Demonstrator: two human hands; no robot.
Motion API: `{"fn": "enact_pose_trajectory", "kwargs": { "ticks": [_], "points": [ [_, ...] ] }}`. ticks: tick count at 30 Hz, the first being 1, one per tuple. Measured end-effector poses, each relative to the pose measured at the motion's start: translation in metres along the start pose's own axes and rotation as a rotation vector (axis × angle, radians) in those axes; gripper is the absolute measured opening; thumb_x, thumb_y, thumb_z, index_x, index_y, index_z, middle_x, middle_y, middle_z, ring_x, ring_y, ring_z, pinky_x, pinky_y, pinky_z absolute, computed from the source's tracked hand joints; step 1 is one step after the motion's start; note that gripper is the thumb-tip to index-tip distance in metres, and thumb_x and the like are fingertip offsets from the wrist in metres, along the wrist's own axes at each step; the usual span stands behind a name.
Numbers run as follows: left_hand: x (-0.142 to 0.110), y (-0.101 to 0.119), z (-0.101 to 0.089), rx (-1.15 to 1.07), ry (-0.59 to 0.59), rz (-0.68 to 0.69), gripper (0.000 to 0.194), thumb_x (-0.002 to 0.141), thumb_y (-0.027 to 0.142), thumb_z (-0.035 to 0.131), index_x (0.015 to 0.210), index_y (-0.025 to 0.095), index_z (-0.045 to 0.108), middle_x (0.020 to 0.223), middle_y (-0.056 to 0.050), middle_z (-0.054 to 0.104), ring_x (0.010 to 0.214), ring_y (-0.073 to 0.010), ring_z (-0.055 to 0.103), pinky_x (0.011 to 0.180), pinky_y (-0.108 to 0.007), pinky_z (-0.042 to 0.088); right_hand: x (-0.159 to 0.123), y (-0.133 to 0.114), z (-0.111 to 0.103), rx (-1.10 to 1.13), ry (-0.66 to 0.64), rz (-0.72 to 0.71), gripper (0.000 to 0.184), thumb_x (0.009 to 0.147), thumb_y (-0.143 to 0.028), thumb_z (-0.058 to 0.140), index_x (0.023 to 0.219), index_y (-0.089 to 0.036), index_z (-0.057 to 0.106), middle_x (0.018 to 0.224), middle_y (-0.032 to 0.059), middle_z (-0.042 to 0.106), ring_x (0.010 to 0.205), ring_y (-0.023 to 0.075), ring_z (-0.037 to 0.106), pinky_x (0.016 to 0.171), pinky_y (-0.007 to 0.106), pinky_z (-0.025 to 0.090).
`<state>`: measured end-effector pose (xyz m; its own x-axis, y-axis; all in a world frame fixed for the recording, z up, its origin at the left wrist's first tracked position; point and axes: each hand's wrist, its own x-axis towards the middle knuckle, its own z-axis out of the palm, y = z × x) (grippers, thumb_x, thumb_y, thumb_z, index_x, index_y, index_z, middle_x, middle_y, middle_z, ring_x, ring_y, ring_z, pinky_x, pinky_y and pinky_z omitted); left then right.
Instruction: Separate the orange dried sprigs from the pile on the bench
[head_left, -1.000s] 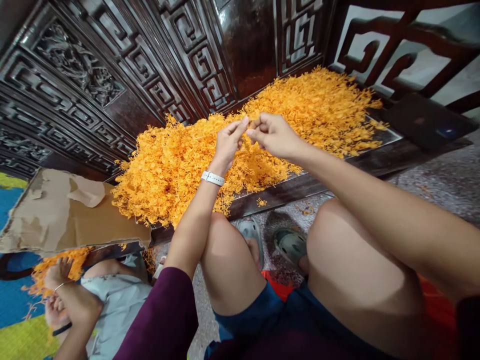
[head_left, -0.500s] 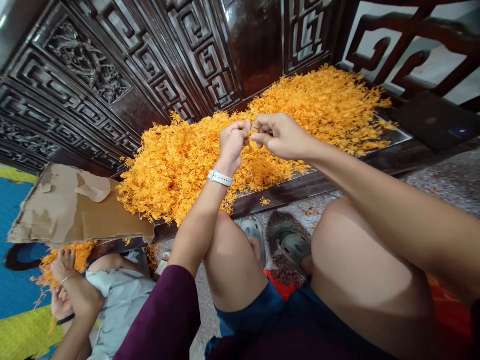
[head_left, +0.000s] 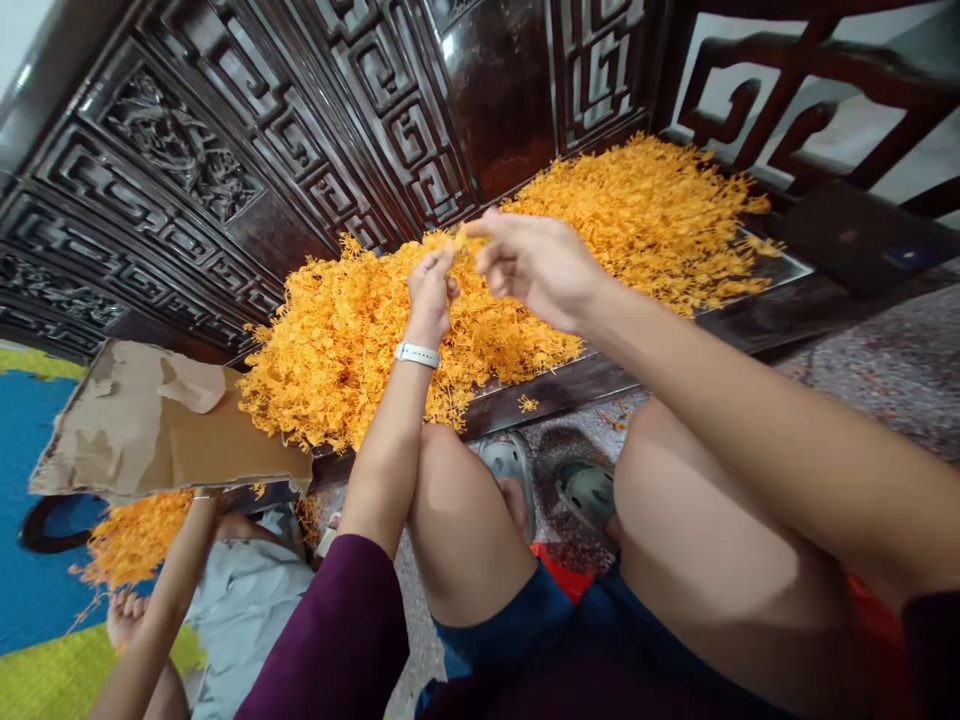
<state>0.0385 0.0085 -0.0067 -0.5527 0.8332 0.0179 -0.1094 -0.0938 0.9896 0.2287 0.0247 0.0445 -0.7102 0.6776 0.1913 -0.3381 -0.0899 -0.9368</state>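
Mat: blue and yellow-green (head_left: 37, 590), at the far left.
Smaller orange heap: loose strands (head_left: 139, 540), just below the cardboard.
Co-worker: one curled hand (head_left: 126, 615) near that heap; the other arm reaches up to the cardboard's lower edge, its hand hidden.
Cardboard: torn brown sheet (head_left: 217, 440), beside the left end of the large heap.
Large orange heap: frilly, flower-like pieces (head_left: 337, 340), spread along the dark wooden surface (head_left: 574, 392) against its carved back (head_left: 255, 220).
Left hand: above the heap (head_left: 430, 295), pale wristband (head_left: 417, 354) on the wrist; fingers narrow, pinched together, apparently on a small orange piece.
Small orange piece: between the two hands (head_left: 460, 241), at the left fingertips; too blurred to tell its form.
Right hand: just beside the left (head_left: 536, 265), fingers loosely spread, forefinger reaching to the piece; whether it touches, I cannot tell.
Loose piece: one (head_left: 528, 404) on the surface's front edge, apart from the heap.
Progress: one piece looks to be in hand, partway; the large heap suggests plenty left. Handled and unhandled pieces cannot be told apart, so the amount done is unclear.
Dark flat object: at the right end (head_left: 840, 240), near the heap.
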Motion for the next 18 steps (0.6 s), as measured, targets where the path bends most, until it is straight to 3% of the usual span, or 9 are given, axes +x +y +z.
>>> {"fn": "enact_pose_trajectory", "kwargs": {
  "ticks": [2,4,7,13,18],
  "points": [
    [-0.002,0.000,0.000,0.030,0.002,0.033,0.036,0.089,0.050,0.085,0.082,0.021,0.064,0.083,0.000,0.067,0.051,-0.0036,0.039,0.045,-0.023,0.026,0.016,0.006,-0.022,0.126,0.255,0.131,0.025,0.101,-0.042,0.058,0.097,-0.020,0.067,0.064,-0.0012,0.053,0.055,0.0126,0.041,0.054,0.027,0.038],
    [-0.003,0.000,0.000,0.054,-0.022,0.047,0.037,0.086,0.051,0.087,0.081,0.021,0.066,0.088,-0.001,0.070,0.050,-0.0032,0.038,0.045,-0.024,0.025,0.023,0.013,-0.033,0.188,0.357,0.244,0.022,0.100,-0.037,0.055,0.090,-0.020,0.064,0.059,-0.0024,0.046,0.051,0.0120,0.034,0.051,0.027,0.034],
    [-0.004,0.000,0.003,0.082,-0.082,0.051,0.037,0.085,0.049,0.088,0.077,0.021,0.065,0.079,0.002,0.062,0.049,-0.0030,0.037,0.045,-0.024,0.024,0.022,0.024,-0.031,0.129,0.384,0.246,0.011,0.095,-0.027,0.060,0.086,-0.021,0.059,0.062,-0.0017,0.050,0.051,0.0110,0.036,0.050,0.027,0.032],
    [-0.008,-0.003,0.017,0.125,-0.173,0.090,0.043,0.083,0.056,0.087,0.073,0.021,0.064,0.063,0.006,0.041,0.049,-0.0045,0.031,0.046,-0.024,0.022,0.020,0.034,-0.014,-0.164,0.336,0.102,0.025,0.100,-0.029,0.067,0.082,-0.023,0.050,0.069,-0.0001,0.056,0.054,0.0105,0.042,0.050,0.027,0.033],
    [-0.010,-0.003,0.018,0.166,-0.235,0.161,0.040,0.082,0.053,0.089,0.070,0.021,0.068,0.065,0.003,0.050,0.054,-0.0061,0.033,0.048,-0.025,0.025,0.021,0.032,-0.022,-0.143,0.335,0.051,0.030,0.101,-0.032,0.066,0.080,-0.024,0.046,0.070,0.0002,0.054,0.055,0.0112,0.041,0.051,0.028,0.033]
  ]
}}
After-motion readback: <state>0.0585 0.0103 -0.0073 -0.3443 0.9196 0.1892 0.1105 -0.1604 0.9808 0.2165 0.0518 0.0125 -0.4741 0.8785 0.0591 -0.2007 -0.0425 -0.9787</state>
